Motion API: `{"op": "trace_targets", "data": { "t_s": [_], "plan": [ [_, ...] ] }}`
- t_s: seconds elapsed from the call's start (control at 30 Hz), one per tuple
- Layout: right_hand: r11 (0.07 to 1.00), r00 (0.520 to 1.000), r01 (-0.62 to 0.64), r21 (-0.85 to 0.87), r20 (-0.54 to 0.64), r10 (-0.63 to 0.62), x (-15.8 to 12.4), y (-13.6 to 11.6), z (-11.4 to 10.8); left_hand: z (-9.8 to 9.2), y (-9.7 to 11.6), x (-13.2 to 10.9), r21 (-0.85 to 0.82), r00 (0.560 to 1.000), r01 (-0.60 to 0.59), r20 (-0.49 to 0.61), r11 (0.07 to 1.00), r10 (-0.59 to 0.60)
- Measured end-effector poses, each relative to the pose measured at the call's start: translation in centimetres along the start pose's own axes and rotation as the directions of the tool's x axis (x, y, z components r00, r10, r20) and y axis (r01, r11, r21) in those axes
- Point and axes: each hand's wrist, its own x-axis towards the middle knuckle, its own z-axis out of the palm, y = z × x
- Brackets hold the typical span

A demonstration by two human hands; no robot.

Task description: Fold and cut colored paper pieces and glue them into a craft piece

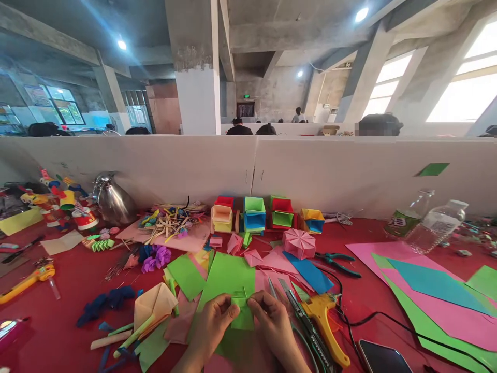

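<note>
Between my hands is a small green sheet of paper (pixel 242 317), with a narrow strip along its top edge. My left hand (pixel 215 324) pinches its left upper corner between thumb and forefinger. On the other side, my right hand (pixel 272 316) grips the right upper corner in the same way. Beneath them lies a larger green sheet (pixel 229 274), partly covered by my hands. Close to my right hand are scissors (pixel 298 331), a box cutter (pixel 306 321) and a yellow glue gun (pixel 325 326). A folded peach paper shape (pixel 155 303) lies left of my left hand.
Several coloured paper boxes (pixel 254 213) stand along the white partition (pixel 186 160). A steel jug (pixel 114 199) and plastic bottles (pixel 437 225) are farther back. Pliers (pixel 339 263), a black cable (pixel 388 316), a phone (pixel 382 357) and coloured sheets (pixel 435 285) lie on the right.
</note>
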Motion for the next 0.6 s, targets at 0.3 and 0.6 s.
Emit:
{"op": "trace_targets", "data": {
  "t_s": [0.3, 0.6],
  "plan": [
    [0.999, 0.998, -0.026, 0.048, 0.052, 0.023, -0.1, -1.1, 0.4, 2.2, 1.6, -0.8, -0.350, 0.992, 0.122, 0.059, 0.929, -0.108],
    [0.999, 0.996, -0.046, 0.004, 0.071, 0.046, 0.2, -1.3, 0.4, 2.8, 0.7, 0.4, -0.501, 0.987, 0.128, -0.019, 0.856, -0.159]
  ]
}}
